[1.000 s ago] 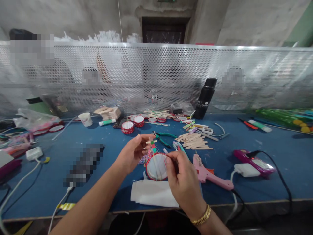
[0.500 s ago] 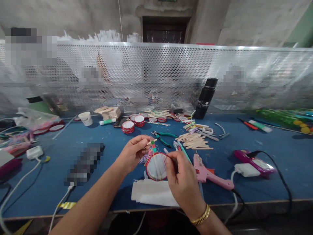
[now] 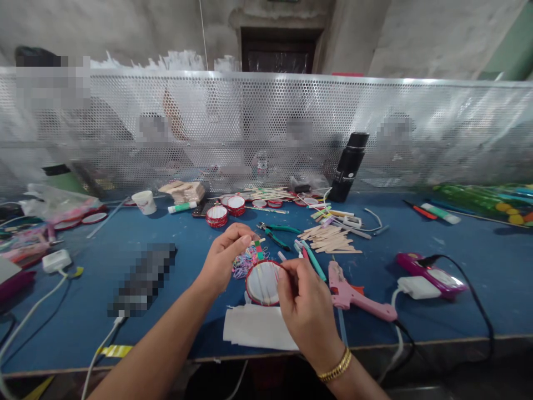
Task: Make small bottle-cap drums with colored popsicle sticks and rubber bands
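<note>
A round red-rimmed lid (image 3: 261, 282) with a pale face is held above the blue table (image 3: 166, 311), with a striped green, red and white stick (image 3: 259, 249) rising from its top. My left hand (image 3: 225, 256) pinches the top of that stick with closed fingers. My right hand (image 3: 306, 311) grips the lid's right edge, thumb and forefinger pressed together at the rim. A tangle of coloured rubber bands (image 3: 242, 263) lies just behind the lid.
A pink glue gun (image 3: 353, 294) lies right of my hands. White paper (image 3: 250, 332) sits at the table's front edge. Wooden sticks (image 3: 328, 239), green pliers (image 3: 278, 232), red lids (image 3: 217, 215), a black bottle (image 3: 348, 166) and a perforated metal screen (image 3: 266, 128) stand behind.
Both hands and the lid have shifted slightly left and toward me. The rubber bands behind the lid show more.
</note>
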The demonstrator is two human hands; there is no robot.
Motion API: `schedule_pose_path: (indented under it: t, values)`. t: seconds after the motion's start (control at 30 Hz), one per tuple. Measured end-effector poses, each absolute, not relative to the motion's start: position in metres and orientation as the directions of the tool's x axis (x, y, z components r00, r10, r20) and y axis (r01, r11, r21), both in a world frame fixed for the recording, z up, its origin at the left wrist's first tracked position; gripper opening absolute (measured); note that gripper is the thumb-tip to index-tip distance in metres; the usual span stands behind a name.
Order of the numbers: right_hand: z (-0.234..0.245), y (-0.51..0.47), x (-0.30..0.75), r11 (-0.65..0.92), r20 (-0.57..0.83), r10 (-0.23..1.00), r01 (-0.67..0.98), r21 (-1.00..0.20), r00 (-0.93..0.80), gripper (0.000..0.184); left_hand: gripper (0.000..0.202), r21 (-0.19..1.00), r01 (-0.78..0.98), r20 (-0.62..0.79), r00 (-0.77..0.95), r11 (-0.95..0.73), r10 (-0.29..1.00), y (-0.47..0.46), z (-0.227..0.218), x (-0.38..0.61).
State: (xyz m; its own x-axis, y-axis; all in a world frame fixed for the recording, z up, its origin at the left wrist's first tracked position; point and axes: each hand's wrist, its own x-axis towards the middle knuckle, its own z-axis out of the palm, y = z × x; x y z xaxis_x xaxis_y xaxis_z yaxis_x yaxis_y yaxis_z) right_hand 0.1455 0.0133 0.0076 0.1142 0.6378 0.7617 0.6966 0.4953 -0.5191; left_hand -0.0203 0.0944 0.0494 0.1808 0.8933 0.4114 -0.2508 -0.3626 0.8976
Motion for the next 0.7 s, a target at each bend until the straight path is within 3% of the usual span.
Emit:
schedule_pose_path:
  t: [0.07,0.3,0.7]
  values:
    - [0.0081,0.0136,0.1449,0.493,0.748,0.651,0.677,-0.547,0.130,0.008,0.023,0.911,-0.248,0.382,0.201,-0.331,0.902,0.0952,0.0481,-0.0214]
    - [0.0121,0.0142,0.1432,0.498,0.693,0.700,0.578,-0.646,0.172,0.012,0.035,0.912,-0.403,0.137,0.473,0.076,0.870,0.0957,0.0482,-0.0211]
    - [0.0144,0.0131,0.1406,0.504,0.697,0.697,0.578,-0.642,0.166,0.012,0.041,0.902,-0.425,0.145,0.468,0.078,0.872,0.0913,0.0491,-0.0204]
